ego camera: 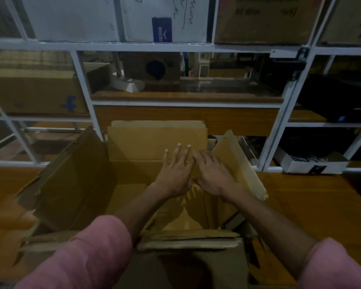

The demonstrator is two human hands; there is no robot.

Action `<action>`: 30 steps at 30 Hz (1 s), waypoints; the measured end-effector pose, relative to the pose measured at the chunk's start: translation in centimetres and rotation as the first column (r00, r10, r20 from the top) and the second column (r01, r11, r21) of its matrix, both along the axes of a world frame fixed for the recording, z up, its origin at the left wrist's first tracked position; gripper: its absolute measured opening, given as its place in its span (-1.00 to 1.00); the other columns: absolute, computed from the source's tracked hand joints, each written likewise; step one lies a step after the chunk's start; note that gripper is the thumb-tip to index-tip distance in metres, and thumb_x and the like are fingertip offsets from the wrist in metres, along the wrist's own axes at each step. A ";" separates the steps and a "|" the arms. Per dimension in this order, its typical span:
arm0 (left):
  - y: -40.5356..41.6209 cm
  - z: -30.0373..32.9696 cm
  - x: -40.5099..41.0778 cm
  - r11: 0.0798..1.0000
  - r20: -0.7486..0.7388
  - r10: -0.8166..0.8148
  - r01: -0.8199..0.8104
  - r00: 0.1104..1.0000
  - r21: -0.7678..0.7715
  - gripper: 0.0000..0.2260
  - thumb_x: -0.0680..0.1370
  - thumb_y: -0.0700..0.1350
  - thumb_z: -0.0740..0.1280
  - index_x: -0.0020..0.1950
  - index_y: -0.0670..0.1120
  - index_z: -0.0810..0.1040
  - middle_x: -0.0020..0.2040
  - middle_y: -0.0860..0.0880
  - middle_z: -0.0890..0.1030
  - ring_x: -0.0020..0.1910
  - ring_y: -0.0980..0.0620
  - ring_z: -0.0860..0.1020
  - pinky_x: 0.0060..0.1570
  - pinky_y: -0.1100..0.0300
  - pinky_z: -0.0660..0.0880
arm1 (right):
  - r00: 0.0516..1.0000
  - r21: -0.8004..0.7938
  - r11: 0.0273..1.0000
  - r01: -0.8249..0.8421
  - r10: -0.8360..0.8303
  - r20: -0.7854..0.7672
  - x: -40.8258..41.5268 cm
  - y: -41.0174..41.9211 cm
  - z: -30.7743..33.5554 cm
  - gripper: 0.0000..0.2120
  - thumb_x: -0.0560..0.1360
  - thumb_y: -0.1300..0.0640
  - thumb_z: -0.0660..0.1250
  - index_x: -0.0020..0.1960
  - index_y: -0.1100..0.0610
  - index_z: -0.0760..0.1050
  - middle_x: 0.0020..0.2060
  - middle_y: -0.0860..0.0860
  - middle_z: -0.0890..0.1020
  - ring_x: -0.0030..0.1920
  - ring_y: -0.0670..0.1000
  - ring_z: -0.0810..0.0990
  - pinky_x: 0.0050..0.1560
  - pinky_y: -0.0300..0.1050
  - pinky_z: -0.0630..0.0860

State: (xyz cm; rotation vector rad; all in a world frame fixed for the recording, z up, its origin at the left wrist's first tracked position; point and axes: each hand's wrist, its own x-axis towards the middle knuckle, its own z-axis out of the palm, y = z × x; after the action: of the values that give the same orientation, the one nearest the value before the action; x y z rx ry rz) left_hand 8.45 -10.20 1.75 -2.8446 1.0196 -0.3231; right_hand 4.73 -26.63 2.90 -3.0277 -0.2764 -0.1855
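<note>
Shelving behind; left hand [176,174] and right hand [214,174] side by side, fingers flat, holding nothing, inside open cardboard box [75,184].

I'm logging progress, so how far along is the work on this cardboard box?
Early, it seems. Done: the cardboard box stands open, its left flap, far flap and right flap all raised. In hand: the left hand and right hand are spread flat, side by side, at the far flap's fold. Left: no flap is folded shut yet.
</note>
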 end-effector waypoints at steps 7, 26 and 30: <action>-3.1 2.8 -4.8 0.974 0.210 -0.096 0.135 0.973 -0.181 -0.29 0.63 0.10 0.17 0.66 -0.03 -0.15 0.65 -0.12 -0.22 0.60 -0.24 -0.26 0.51 -0.36 -0.13 | 0.946 0.005 0.997 0.072 -0.070 0.318 -5.5 -2.8 2.8 -0.27 0.60 -0.12 0.21 0.62 0.01 -0.07 0.60 0.13 0.10 0.61 0.20 0.02 0.56 0.27 0.07; -23.3 2.7 -18.4 0.886 0.118 -0.448 0.458 0.886 -0.071 -0.28 0.57 0.08 0.25 0.62 -0.01 -0.05 0.65 -0.13 -0.14 0.61 -0.23 -0.19 0.51 -0.36 -0.12 | 0.771 0.188 0.825 0.532 -0.564 0.294 -24.8 -20.8 0.0 -0.30 0.59 -0.20 0.23 0.61 0.03 0.06 0.59 0.11 0.14 0.60 0.21 0.03 0.52 0.39 0.08; -30.7 2.5 -19.7 0.854 0.066 -0.514 0.518 0.855 -0.055 -0.29 0.58 0.07 0.23 0.64 0.00 -0.04 0.65 -0.12 -0.15 0.61 -0.23 -0.20 0.51 -0.34 -0.17 | 0.702 0.206 0.753 0.625 -0.657 0.275 -27.2 -27.0 -1.2 -0.32 0.60 -0.28 0.10 0.60 0.06 0.11 0.60 0.12 0.16 0.60 0.21 0.05 0.52 0.36 0.11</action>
State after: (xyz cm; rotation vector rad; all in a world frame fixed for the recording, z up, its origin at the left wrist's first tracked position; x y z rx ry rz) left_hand -11.30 -40.89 4.25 -2.5482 1.7893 -0.4747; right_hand -22.44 -53.65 1.74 -2.8335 0.7795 -0.7387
